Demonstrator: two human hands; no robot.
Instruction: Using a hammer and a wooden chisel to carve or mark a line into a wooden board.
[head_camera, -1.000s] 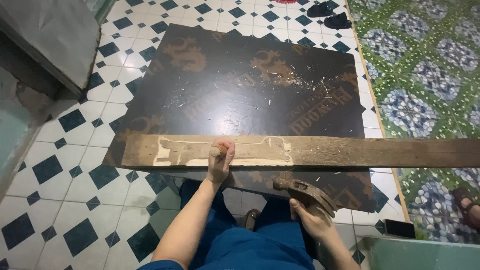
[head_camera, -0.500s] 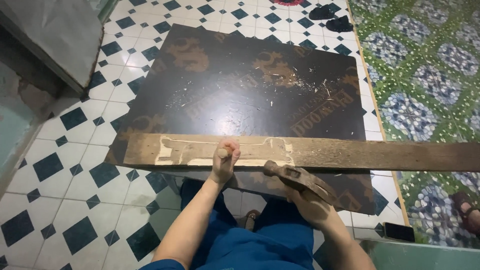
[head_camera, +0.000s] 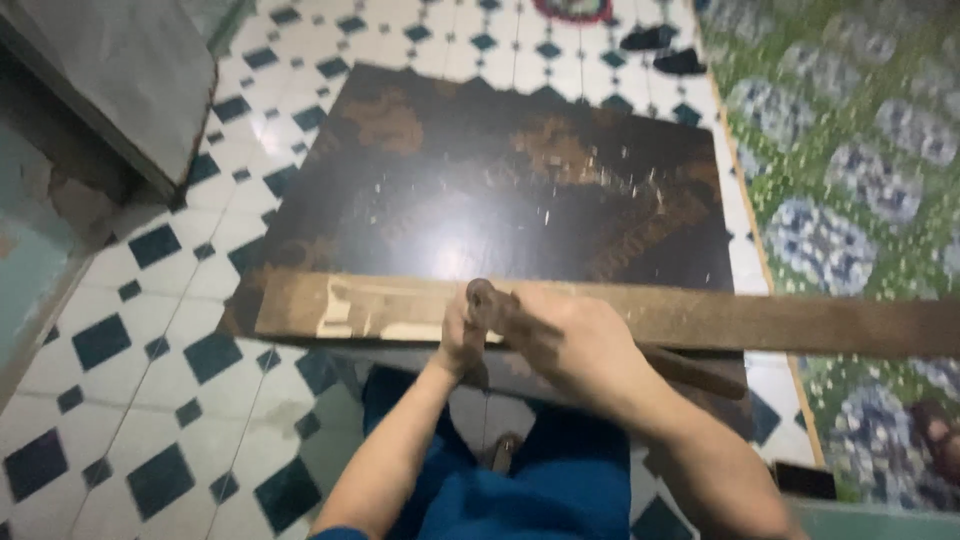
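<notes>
Gripping a hammer (head_camera: 640, 355), right hand (head_camera: 575, 340) hovers over the wooden plank (head_camera: 400, 308) lying across the dark board's (head_camera: 480, 190) near edge; left hand (head_camera: 462, 335) pinched on plank, w/ hammer head just beside it.

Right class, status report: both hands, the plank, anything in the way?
Left hand pinching something small on wooden plank. Right hand gripping hammer over it. Nothing blocking.

No packages, labels, signs or screens in view.
</notes>
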